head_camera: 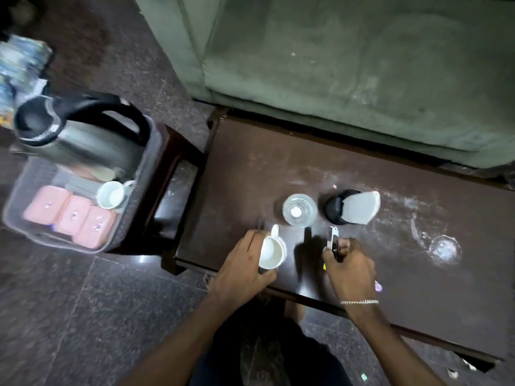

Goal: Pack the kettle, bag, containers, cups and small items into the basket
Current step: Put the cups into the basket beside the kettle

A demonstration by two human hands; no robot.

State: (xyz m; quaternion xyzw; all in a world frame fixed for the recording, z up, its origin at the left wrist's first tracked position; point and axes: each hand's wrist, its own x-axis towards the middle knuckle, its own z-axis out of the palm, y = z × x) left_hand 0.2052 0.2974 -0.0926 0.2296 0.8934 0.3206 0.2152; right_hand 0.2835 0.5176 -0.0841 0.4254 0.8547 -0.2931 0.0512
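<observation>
A clear plastic basket stands on a small stool at the left. It holds a steel kettle with a black handle, three pink containers and a white cup. On the dark table my left hand grips a second white cup near the front edge. My right hand is closed on a small metal tool, which looks like a nail clipper. Behind the hands sit a clear glass dish and a black object with a grey-white piece on it.
A green sofa runs along the far side of the table. The dark stool under the basket touches the table's left end. White dust and ring marks cover the table's right half. Blurred items lie on the floor at far left.
</observation>
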